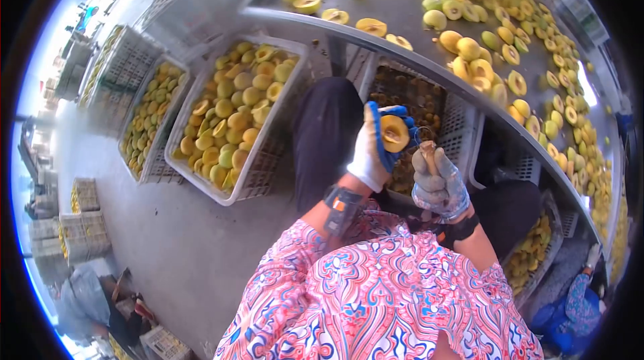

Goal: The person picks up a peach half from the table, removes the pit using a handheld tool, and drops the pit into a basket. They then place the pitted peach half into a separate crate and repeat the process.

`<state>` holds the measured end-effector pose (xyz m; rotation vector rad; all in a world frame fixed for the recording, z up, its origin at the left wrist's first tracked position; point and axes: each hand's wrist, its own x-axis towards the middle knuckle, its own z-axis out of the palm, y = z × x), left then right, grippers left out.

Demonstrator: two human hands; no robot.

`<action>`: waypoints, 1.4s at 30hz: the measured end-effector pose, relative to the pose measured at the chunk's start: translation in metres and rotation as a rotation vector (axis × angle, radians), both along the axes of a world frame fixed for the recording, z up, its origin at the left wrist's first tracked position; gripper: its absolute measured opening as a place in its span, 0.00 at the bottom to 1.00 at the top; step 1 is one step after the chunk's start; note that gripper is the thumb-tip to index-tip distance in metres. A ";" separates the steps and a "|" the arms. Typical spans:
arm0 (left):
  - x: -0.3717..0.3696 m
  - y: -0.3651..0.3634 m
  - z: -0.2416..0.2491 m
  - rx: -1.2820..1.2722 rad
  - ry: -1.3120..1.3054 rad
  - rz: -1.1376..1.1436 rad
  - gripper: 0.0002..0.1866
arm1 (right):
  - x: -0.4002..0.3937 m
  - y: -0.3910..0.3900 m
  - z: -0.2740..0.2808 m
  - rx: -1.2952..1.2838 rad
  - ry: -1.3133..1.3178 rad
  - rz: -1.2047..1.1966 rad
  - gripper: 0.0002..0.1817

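Observation:
My left hand [376, 145], in a white glove with blue fingers, holds a yellow fruit half [394, 133], its cut face turned up and a brown hollow or pit at its middle. Just to the right, my right hand [439, 182] wears a grey stained glove. Its fingers are wrapped round a small tool with a brown handle [428, 152] and a thin wire loop at the tip, close to the fruit. Below both hands stands a crate [459, 129] with dark brown pieces in it.
A metal table [376, 41] bearing many fruit halves runs across the top and right. Left of my knee stands a white crate of fruit [235, 112], with another fruit crate [157, 115] beside it. People sit at the lower left [87, 296] and lower right [580, 306].

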<state>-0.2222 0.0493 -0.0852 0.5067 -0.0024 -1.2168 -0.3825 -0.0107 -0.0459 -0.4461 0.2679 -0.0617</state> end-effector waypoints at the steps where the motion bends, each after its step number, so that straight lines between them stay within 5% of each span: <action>1: 0.005 0.003 0.002 -0.025 0.014 -0.009 0.33 | -0.001 -0.007 -0.004 -0.218 0.234 -0.025 0.19; 3: 0.012 0.006 0.007 -0.074 0.035 -0.010 0.31 | 0.000 -0.019 -0.016 -0.645 0.695 -0.046 0.18; 6: 0.033 0.021 0.008 -0.090 0.012 0.025 0.28 | -0.005 -0.039 -0.082 -1.736 0.615 -0.205 0.16; 7: 0.040 0.024 0.007 -0.066 -0.014 0.043 0.27 | 0.007 -0.028 -0.063 -1.276 0.631 -0.314 0.15; 10: 0.044 0.030 -0.001 -0.071 -0.184 0.078 0.23 | 0.046 0.000 -0.002 -1.329 0.578 -0.345 0.16; 14: 0.032 0.034 0.004 0.149 -0.651 0.098 0.19 | 0.085 0.013 -0.001 -1.709 0.288 -0.341 0.20; 21: 0.142 0.141 0.028 0.010 -0.526 0.535 0.23 | 0.074 -0.020 -0.010 -1.528 0.619 0.059 0.17; 25: 0.260 0.252 -0.045 0.794 -0.812 0.915 0.14 | 0.048 -0.043 -0.046 -1.666 0.827 0.112 0.20; 26: 0.296 0.287 -0.073 1.249 -1.310 0.914 0.19 | 0.037 -0.048 -0.061 -1.719 0.816 0.109 0.21; 28: 0.344 0.336 -0.111 1.789 -1.686 0.591 0.27 | 0.021 -0.053 -0.091 -1.828 0.793 0.100 0.23; 31: 0.357 0.358 -0.124 2.070 -1.787 -0.192 0.29 | 0.016 -0.049 -0.112 -1.803 0.825 0.202 0.26; 35: 0.370 0.362 -0.125 2.087 -1.749 -0.277 0.30 | 0.014 -0.044 -0.116 -1.854 0.877 0.283 0.26; 38: 0.338 0.330 -0.079 2.243 -1.739 -0.178 0.30 | 0.023 -0.043 -0.111 -1.827 0.880 0.292 0.26; 39: 0.333 0.331 -0.076 2.124 -1.896 -0.075 0.29 | 0.023 -0.041 -0.108 -1.804 0.891 0.309 0.26; 42: 0.314 0.313 -0.079 1.734 -1.739 -0.275 0.26 | 0.011 -0.046 -0.122 -1.832 0.855 0.318 0.26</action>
